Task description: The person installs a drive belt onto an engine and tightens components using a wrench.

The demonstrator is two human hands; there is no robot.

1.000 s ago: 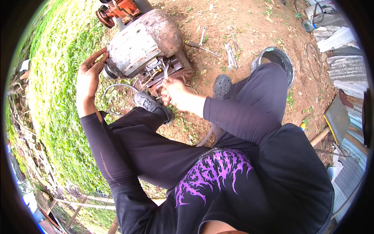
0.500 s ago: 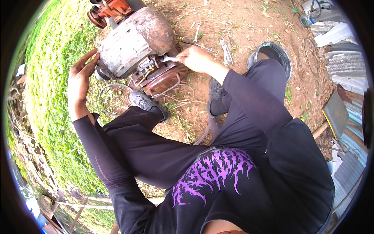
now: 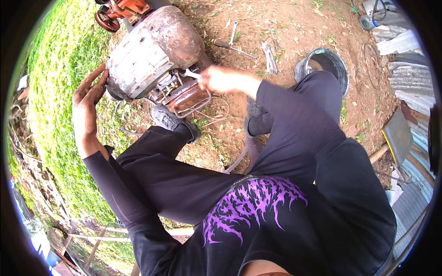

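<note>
A rusty grey motor housing (image 3: 145, 60) sits on a metal base (image 3: 184, 94). My left hand (image 3: 90, 103) rests with extended fingers against the housing's left end. My right hand (image 3: 221, 79), smeared by motion, grips a silver wrench (image 3: 193, 74) at a fitting below the housing. Behind the housing is an orange machine with a wheel (image 3: 131, 9). Tools lie on the dirt to the right: a spanner (image 3: 234, 32), a yellow-handled screwdriver (image 3: 223, 44) and several more spanners (image 3: 269, 60).
A bucket (image 3: 343, 69) stands beside my right knee. Loose hoses (image 3: 216, 117) lie around my shoes. Corrugated sheets (image 3: 410, 80) and a dark board (image 3: 398, 135) line the right side. Green undergrowth (image 3: 60, 119) covers the ground on the left.
My right hand swung up and rightward with the wrench, then back slightly left. The motor and my left hand appear farther left in the view.
</note>
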